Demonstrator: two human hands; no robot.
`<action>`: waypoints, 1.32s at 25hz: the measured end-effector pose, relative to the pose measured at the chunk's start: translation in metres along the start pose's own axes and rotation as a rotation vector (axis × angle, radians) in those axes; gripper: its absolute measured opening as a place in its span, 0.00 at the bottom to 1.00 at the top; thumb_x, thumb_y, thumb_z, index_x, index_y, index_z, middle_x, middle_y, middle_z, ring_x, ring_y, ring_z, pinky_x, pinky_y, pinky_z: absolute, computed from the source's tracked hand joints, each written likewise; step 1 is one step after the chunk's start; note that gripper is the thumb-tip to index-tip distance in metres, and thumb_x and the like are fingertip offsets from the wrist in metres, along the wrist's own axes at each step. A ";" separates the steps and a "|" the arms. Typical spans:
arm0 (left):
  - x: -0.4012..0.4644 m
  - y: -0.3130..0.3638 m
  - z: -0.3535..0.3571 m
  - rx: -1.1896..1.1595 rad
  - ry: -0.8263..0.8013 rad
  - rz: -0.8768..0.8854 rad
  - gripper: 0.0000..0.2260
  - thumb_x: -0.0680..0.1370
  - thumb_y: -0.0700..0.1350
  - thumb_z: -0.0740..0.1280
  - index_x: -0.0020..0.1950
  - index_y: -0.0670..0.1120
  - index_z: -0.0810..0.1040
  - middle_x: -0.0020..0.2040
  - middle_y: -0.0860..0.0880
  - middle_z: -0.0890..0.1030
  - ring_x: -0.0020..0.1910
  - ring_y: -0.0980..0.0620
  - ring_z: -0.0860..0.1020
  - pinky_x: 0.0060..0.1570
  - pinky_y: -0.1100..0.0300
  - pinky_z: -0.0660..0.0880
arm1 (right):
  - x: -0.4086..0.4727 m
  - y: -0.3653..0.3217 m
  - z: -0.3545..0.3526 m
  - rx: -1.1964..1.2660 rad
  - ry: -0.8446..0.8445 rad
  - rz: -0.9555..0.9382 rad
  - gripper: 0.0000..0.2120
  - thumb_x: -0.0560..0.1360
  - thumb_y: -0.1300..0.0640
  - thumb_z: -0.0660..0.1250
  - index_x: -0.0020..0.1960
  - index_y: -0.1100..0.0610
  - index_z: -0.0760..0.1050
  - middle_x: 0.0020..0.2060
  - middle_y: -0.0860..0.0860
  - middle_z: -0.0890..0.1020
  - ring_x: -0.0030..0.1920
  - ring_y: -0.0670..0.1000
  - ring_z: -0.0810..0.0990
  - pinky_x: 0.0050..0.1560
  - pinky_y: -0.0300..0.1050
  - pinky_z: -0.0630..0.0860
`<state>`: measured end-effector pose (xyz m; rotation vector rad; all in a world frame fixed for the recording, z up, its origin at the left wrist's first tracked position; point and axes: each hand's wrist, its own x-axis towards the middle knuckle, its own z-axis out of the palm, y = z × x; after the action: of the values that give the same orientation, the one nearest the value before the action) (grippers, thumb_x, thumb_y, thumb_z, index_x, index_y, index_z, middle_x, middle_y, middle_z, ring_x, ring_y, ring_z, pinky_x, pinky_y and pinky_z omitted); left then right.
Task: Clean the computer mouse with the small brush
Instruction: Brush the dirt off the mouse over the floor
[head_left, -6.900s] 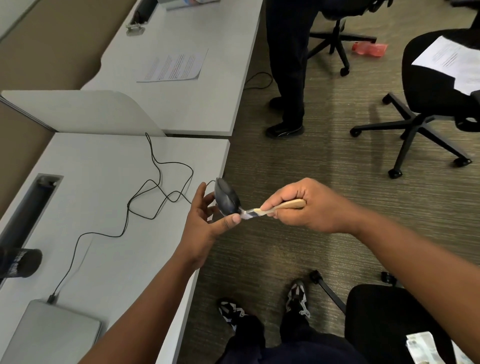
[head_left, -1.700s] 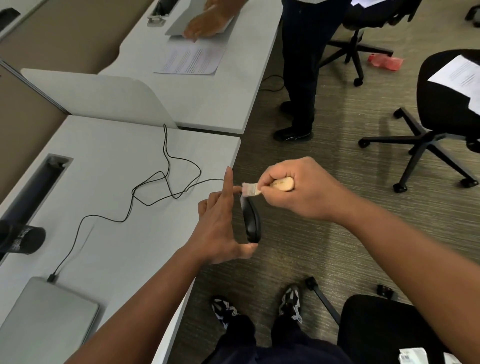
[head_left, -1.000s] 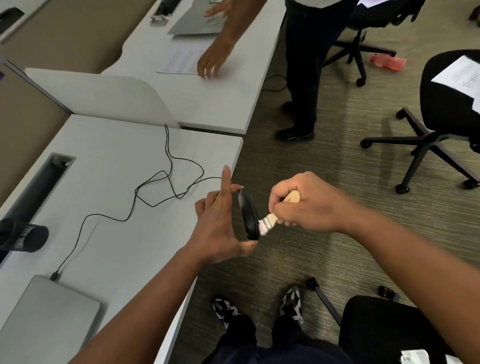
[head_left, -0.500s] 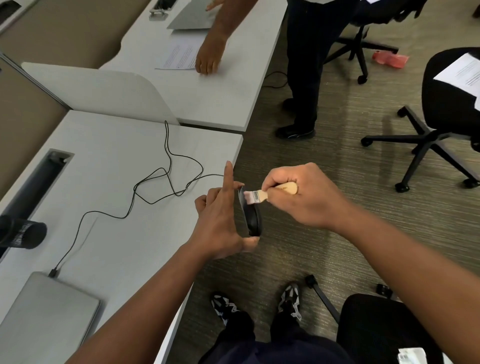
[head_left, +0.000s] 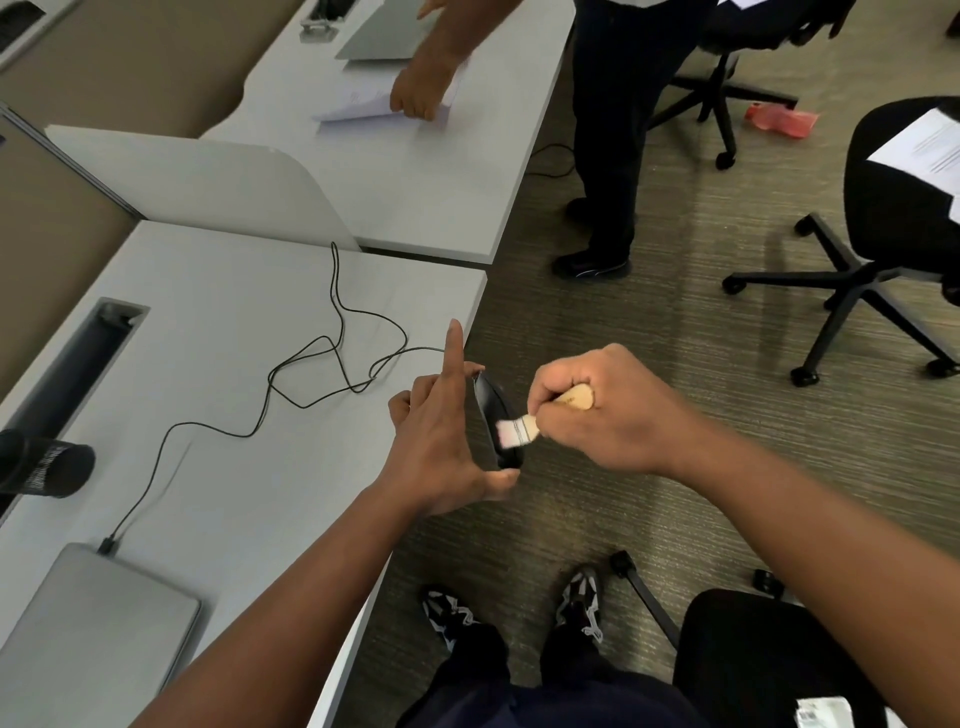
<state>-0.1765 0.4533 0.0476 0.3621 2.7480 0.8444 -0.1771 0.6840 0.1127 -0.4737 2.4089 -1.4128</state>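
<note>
A black computer mouse (head_left: 492, 410) stands on edge just past the desk's right edge, pinched between the thumb and fingers of my left hand (head_left: 441, 447), whose index finger points straight up. Its thin black cable (head_left: 311, 364) loops back over the white desk (head_left: 208, 332). My right hand (head_left: 608, 410) grips a small brush (head_left: 524, 428) with a wooden handle. The pale bristles touch the middle of the mouse's right face.
A closed grey laptop (head_left: 88, 629) lies at the desk's near left, with the cable plugged in beside it. A black cylinder (head_left: 44, 467) lies at the left edge. Another person (head_left: 618, 130) stands by the far desk, handling paper (head_left: 384, 104). Office chairs (head_left: 883, 228) stand on the carpet.
The brush has swept down from the top of the mouse to its middle. My left hand has kept the mouse in place. The other person's hand has gathered up the paper.
</note>
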 end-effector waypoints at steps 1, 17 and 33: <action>-0.001 -0.001 -0.001 -0.008 -0.006 0.001 0.73 0.60 0.60 0.82 0.79 0.69 0.21 0.78 0.53 0.71 0.71 0.55 0.66 0.66 0.57 0.52 | -0.002 0.001 -0.001 0.012 -0.048 0.011 0.08 0.73 0.60 0.68 0.37 0.52 0.82 0.31 0.47 0.83 0.28 0.41 0.77 0.28 0.34 0.70; -0.007 -0.017 0.004 -0.314 -0.139 0.044 0.63 0.62 0.57 0.84 0.86 0.64 0.47 0.73 0.70 0.56 0.75 0.58 0.68 0.66 0.76 0.69 | -0.008 0.032 0.008 0.129 0.319 0.245 0.08 0.74 0.56 0.68 0.40 0.48 0.83 0.33 0.48 0.87 0.33 0.52 0.85 0.32 0.48 0.81; -0.008 -0.021 0.000 -0.274 -0.096 0.083 0.66 0.62 0.55 0.88 0.87 0.62 0.45 0.75 0.74 0.61 0.75 0.62 0.69 0.72 0.55 0.71 | -0.011 0.031 -0.003 0.661 0.370 0.380 0.14 0.78 0.68 0.64 0.39 0.58 0.85 0.34 0.59 0.87 0.31 0.49 0.83 0.30 0.38 0.79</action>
<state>-0.1721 0.4340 0.0374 0.4516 2.5007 1.1741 -0.1719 0.7054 0.0873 0.4118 1.9322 -2.0881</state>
